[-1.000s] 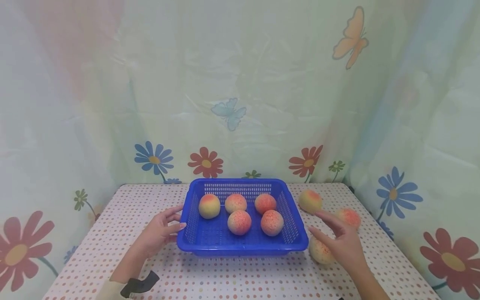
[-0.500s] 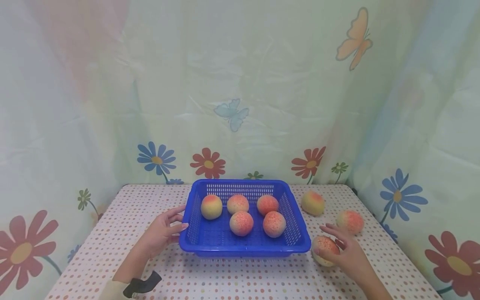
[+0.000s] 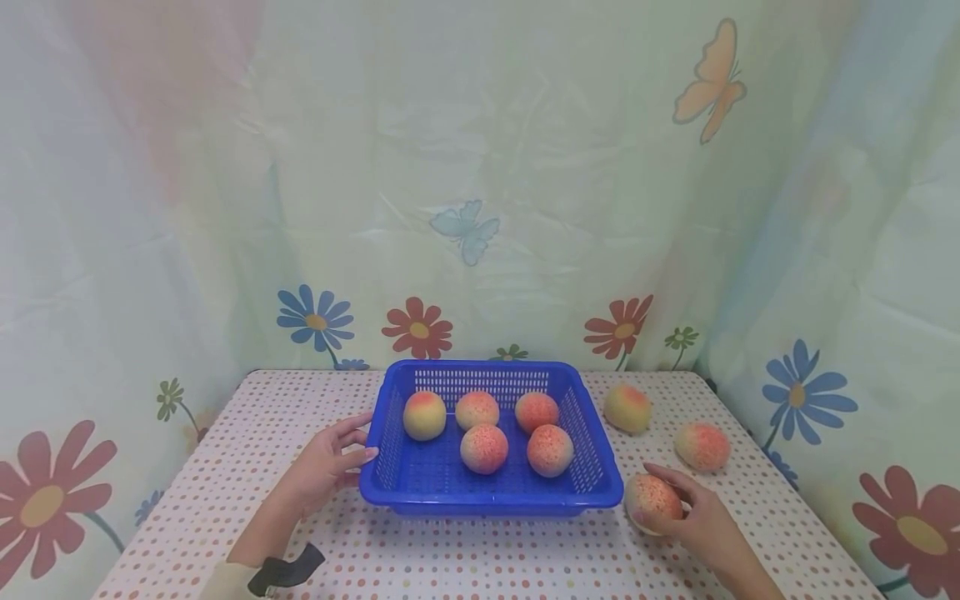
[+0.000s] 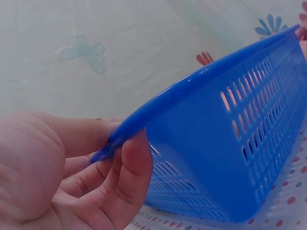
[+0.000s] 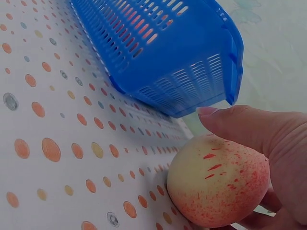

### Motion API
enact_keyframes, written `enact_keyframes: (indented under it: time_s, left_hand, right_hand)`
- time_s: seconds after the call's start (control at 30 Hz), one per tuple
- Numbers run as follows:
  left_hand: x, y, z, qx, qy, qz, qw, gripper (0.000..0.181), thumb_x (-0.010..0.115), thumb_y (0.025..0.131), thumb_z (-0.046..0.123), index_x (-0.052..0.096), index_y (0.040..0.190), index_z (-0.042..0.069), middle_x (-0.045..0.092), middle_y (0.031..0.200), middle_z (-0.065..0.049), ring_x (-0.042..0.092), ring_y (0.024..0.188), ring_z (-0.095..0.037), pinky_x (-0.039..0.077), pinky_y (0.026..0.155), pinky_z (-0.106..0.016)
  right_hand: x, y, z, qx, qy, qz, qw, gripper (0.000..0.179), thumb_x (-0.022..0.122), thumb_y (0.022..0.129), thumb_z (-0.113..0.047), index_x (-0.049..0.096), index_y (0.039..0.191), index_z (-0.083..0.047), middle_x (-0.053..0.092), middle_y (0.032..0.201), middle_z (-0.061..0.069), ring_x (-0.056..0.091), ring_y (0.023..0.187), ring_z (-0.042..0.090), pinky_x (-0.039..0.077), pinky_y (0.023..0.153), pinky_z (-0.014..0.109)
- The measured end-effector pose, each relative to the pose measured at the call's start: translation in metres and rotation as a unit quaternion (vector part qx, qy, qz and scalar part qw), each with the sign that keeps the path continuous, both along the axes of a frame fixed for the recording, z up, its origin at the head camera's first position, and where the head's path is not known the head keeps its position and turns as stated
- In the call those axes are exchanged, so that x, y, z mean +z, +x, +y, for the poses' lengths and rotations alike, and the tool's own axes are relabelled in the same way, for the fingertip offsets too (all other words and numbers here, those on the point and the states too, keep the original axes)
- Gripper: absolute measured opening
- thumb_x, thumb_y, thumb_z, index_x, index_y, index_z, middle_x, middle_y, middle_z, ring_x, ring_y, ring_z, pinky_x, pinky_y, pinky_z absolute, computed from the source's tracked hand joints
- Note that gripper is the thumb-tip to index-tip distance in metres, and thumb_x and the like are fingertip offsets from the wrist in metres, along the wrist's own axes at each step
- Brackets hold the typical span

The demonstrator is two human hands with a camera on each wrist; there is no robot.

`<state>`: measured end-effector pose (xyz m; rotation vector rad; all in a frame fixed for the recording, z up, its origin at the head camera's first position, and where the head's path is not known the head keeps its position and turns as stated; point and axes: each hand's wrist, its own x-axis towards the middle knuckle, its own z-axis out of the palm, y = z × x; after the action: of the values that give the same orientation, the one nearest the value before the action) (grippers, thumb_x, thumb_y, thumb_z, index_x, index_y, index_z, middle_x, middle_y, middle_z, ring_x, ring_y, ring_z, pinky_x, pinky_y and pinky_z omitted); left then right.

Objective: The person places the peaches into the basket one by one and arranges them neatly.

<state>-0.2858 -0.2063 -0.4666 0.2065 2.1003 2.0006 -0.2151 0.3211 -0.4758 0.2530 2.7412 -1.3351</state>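
A blue plastic basket (image 3: 491, 501) stands mid-table with several peaches (image 3: 483, 450) in it. My left hand (image 3: 330, 462) is at its left side; the left wrist view shows thumb and fingers pinching the basket's rim (image 4: 163, 98). To the right of the basket, my right hand (image 3: 701, 517) curls round a red-speckled, pale yellow peach (image 3: 651, 493). Up close in the right wrist view, that peach (image 5: 216, 187) sits low over the dotted tabletop, thumb along one side, the other fingers partly hidden behind it.
Two more peaches lie right of the basket: a yellow one (image 3: 628, 408) towards the back and a pinkish one (image 3: 702, 447) beyond my right hand. A dotted cloth (image 3: 450, 558) covers the table. Behind it hangs a flowered curtain (image 3: 510, 275).
My right hand has come down from above the peach beside the basket and closed its thumb and fingers round it. The left hand keeps its place at the basket.
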Motion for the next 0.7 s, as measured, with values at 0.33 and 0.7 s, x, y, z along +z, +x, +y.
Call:
enact_keyframes:
  time_s: [0.33, 0.7]
  left_hand:
    - [-0.0008, -0.0007, -0.0009, 0.001, -0.007, 0.005, 1.0, 0.074, 0.072, 0.096, 0.019, 0.033, 0.159, 0.009, 0.06, 0.124, -0.021, 0.071, 0.106, -0.028, 0.063, 0.088, -0.043]
    - [0.0002, 0.0001, 0.0001, 0.001, -0.001, 0.001, 1.0, 0.072, 0.07, 0.098, 0.017, 0.033, 0.159, 0.01, 0.06, 0.126, -0.021, 0.071, 0.108, -0.028, 0.063, 0.089, -0.044]
  right_hand:
    - [-0.004, -0.0002, 0.0024, -0.006, 0.018, 0.0, 0.9998, 0.098, 0.087, 0.078, -0.049, 0.041, 0.156, -0.011, 0.046, 0.154, 0.028, 0.053, 0.131, 0.048, 0.061, 0.087, 0.045]
    - [-0.0046, 0.0026, 0.0014, -0.018, 0.005, 0.008, 0.9998, 0.095, 0.088, 0.079, -0.044, 0.042, 0.155, -0.01, 0.049, 0.151, 0.028, 0.059, 0.125, 0.04, 0.06, 0.08, 0.034]
